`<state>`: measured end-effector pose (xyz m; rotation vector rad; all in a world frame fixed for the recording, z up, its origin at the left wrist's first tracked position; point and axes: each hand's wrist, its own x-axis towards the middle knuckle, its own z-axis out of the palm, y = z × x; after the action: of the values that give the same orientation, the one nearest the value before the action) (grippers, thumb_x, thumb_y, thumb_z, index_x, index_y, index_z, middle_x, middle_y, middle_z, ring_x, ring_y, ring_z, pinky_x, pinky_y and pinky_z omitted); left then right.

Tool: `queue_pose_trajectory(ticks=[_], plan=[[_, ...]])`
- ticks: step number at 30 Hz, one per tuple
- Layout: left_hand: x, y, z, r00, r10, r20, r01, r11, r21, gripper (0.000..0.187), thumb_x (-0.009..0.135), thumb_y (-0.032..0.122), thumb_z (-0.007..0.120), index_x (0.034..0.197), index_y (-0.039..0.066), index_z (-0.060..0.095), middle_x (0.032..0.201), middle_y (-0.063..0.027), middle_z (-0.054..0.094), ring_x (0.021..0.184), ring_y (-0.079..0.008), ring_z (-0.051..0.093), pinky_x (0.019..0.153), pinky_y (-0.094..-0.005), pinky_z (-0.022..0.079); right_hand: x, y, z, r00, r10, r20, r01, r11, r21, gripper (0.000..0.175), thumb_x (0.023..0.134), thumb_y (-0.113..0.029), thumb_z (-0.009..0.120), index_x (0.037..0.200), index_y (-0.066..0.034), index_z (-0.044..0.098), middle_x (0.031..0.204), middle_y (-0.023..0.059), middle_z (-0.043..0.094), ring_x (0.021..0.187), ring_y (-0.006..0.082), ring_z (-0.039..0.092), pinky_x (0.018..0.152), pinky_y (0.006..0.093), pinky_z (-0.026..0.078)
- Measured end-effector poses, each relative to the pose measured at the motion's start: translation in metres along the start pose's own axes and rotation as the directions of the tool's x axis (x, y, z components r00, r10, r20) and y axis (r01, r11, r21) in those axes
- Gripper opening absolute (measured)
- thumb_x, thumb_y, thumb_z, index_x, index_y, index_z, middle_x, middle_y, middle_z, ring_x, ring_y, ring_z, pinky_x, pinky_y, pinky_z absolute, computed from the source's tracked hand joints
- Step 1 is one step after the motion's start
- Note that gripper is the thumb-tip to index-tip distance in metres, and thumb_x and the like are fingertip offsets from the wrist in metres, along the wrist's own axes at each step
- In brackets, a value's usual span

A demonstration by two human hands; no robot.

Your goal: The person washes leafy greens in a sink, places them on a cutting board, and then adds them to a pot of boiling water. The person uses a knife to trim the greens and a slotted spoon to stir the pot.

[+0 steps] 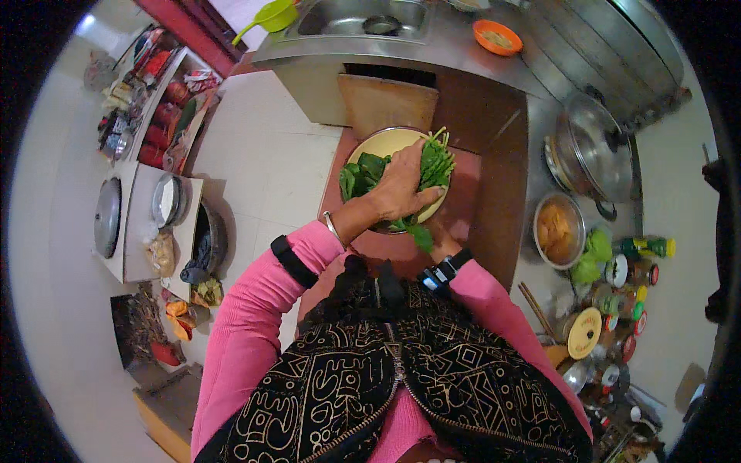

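Observation:
Leafy greens [363,173] lie in a pale yellow bowl [379,139] in front of me, with a bunch of cut stems at its right side. Across the bowl reaches my left hand [402,185], its fingers curled over the bunch of green stems [437,162] and its thumb spread towards me. My right hand [443,243] is low at the bowl's near right rim, mostly hidden below the bowl and a hanging leaf [421,237]; its fingers do not show.
Beyond the bowl is a steel counter with a sink [359,20] and an orange bowl [498,37]. On the right counter stand a lidded pan [599,147], a metal bowl [559,231] and several jars. Shelves and a dark tub [214,237] are at left.

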<state>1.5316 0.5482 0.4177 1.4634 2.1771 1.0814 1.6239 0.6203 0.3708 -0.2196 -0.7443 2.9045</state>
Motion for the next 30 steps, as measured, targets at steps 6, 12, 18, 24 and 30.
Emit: queue_pose_trajectory(ticks=[6,12,18,24,30], plan=[[-0.003,-0.054,-0.115,0.997,-0.07,-0.032,0.071,0.997,0.034,0.099,0.069,0.045,0.069,0.133,-0.008,0.016,0.132,-0.0275,0.029,0.126,-0.0368,0.026,0.106,-0.0387,0.021,0.095,0.039,0.029,0.998,0.054,0.011,-0.053,0.998,-0.017,0.05,0.092,-0.04,0.037,0.13,-0.0071,0.036,0.126,0.0097,0.046,0.112,0.0241,0.048,0.095,0.0407,0.041],[-0.025,-0.118,-0.244,0.975,-0.16,-0.157,0.177,0.979,0.099,0.067,0.081,0.037,0.06,0.127,-0.006,0.036,0.126,-0.0242,0.042,0.118,-0.032,0.041,0.101,-0.0362,0.031,0.205,0.103,0.077,0.99,0.131,0.05,-0.13,0.991,-0.025,0.05,0.092,-0.04,0.037,0.129,-0.0071,0.037,0.125,0.0095,0.047,0.111,0.0239,0.049,0.094,0.0406,0.041],[-0.08,-0.23,-0.351,0.74,-0.251,-0.624,0.301,0.953,-0.028,0.052,0.082,0.043,0.055,0.109,-0.001,0.056,0.103,-0.022,0.058,0.095,-0.0288,0.057,0.084,-0.036,0.044,0.274,0.148,0.102,0.959,0.277,0.052,-0.274,0.96,-0.057,0.049,0.091,-0.04,0.038,0.128,-0.007,0.038,0.124,0.0092,0.048,0.11,0.0236,0.05,0.094,0.0404,0.042],[-0.149,-0.326,-0.387,0.683,-0.72,-0.123,0.581,0.638,-0.506,0.047,0.085,0.046,0.051,0.083,0.0,0.061,0.065,-0.0047,0.059,0.054,-0.0128,0.056,0.048,-0.0258,0.046,0.382,0.203,0.133,0.854,0.512,0.094,-0.5,0.857,-0.129,0.049,0.091,-0.04,0.038,0.128,-0.007,0.04,0.122,0.0089,0.05,0.109,0.0234,0.05,0.093,0.0402,0.042],[-0.168,-0.383,-0.439,0.62,-0.757,-0.206,0.503,0.585,-0.636,0.048,0.09,0.041,0.042,0.066,0.001,0.055,0.05,-0.0035,0.051,0.044,-0.0107,0.051,0.042,-0.0241,0.042,0.515,0.267,0.169,0.666,0.724,0.179,-0.699,0.69,-0.188,0.048,0.091,-0.039,0.039,0.127,-0.0069,0.041,0.121,0.0086,0.051,0.108,0.0231,0.051,0.092,0.04,0.043]])
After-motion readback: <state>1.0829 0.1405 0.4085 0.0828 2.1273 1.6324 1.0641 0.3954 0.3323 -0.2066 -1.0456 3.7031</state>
